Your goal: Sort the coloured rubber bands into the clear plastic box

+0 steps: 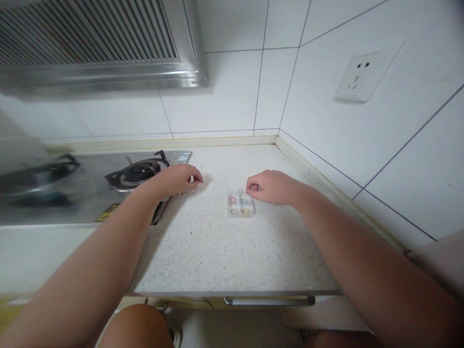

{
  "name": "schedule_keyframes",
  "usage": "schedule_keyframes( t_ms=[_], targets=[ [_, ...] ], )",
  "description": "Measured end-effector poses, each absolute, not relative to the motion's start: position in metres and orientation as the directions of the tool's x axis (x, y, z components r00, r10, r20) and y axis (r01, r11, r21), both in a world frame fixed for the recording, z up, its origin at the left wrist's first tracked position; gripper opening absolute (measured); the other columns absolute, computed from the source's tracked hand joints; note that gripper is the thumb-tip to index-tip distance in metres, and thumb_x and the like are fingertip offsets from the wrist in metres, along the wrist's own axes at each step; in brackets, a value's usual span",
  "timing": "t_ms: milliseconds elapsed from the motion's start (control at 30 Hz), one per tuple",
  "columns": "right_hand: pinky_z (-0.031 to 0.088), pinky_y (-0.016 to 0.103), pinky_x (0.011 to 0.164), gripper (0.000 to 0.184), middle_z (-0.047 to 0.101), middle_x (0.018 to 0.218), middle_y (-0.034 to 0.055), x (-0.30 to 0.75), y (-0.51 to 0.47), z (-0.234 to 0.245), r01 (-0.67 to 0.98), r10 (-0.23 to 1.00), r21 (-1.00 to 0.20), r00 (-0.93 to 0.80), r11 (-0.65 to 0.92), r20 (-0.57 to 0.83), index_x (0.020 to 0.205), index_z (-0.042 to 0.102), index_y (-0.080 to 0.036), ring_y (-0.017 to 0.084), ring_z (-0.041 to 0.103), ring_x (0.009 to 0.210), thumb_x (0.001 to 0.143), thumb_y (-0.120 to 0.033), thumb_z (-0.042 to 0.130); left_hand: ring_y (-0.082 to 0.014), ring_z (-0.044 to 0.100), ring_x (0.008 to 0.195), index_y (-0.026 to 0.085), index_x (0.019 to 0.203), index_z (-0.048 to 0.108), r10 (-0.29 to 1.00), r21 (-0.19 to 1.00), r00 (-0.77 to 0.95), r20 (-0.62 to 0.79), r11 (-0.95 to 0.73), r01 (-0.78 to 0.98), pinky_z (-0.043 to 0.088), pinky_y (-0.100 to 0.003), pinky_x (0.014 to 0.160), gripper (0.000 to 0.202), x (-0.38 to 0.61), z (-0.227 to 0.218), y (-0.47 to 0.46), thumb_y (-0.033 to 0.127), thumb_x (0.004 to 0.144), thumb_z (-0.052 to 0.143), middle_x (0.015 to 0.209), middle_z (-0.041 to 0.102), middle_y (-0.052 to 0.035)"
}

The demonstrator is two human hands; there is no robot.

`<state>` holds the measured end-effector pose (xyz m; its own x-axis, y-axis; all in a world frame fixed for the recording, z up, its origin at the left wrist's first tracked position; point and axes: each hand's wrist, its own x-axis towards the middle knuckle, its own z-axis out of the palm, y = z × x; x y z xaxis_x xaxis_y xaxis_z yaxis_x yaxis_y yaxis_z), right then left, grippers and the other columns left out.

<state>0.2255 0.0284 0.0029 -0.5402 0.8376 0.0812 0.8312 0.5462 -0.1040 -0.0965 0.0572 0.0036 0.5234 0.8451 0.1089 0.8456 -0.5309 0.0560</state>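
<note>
Contents (246, 212) blurred for us, in clear boxy container (239, 207) on speckled counter (217, 261), right of stove (94, 193). Left hand (183, 178) beside stove, right hand (267, 186) farther right: fingertips bunched, grip we cannot tell.

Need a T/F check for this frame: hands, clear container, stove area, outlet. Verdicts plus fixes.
1. The range hood is above the stove. True.
2. The right hand is nearer the clear container than the left hand is. True.
3. The clear container sits on the stove. False: it is on the speckled countertop.
4. The wall outlet is right of the range hood in the picture. True.
5. The left hand lies flat, palm up. False: it is curled.
</note>
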Motion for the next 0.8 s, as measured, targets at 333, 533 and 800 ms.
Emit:
schedule_keyframes(
  t_ms=[333,533,800],
  targets=[
    [0.035,0.029,0.062,0.023,0.076,0.089,0.0025,0.226,0.029,0.003,0.815,0.824,-0.124,-0.562,0.566,0.068,0.094,0.075,-0.026,0.016,0.063,0.073,0.09,-0.038,0.056,-0.0168,0.064,0.078,0.021,0.104,0.076,0.793,0.101,0.589,0.157,-0.606,0.789,0.043,-0.028,0.071,0.026,-0.077,0.006,0.045,0.03,0.088,0.057,0.095,0.075,-0.0053],
    [0.033,0.028,0.061,0.024,0.075,0.089,0.0028,0.226,0.03,0.002,0.806,0.815,-0.116,-0.575,0.58,0.073,0.095,0.075,-0.026,0.015,0.062,0.071,0.091,-0.039,0.055,-0.0151,0.064,0.077,0.019,0.102,0.075,0.762,0.231,0.623,0.176,-0.647,0.726,0.044,-0.027,0.071,0.024,-0.063,0.004,0.038,0.028,0.088,0.058,0.093,0.075,-0.0048],
    [0.033,0.028,0.061,0.024,0.075,0.088,0.0021,0.226,0.031,0.001,0.808,0.816,-0.116,-0.574,0.578,0.069,0.095,0.074,-0.026,0.015,0.062,0.071,0.091,-0.041,0.055,-0.0138,0.062,0.074,0.019,0.099,0.074,0.742,0.219,0.648,0.171,-0.67,0.709,0.042,-0.026,0.068,0.021,-0.057,0.001,0.035,0.03,0.09,0.059,0.09,0.074,-0.003]
  ],
)
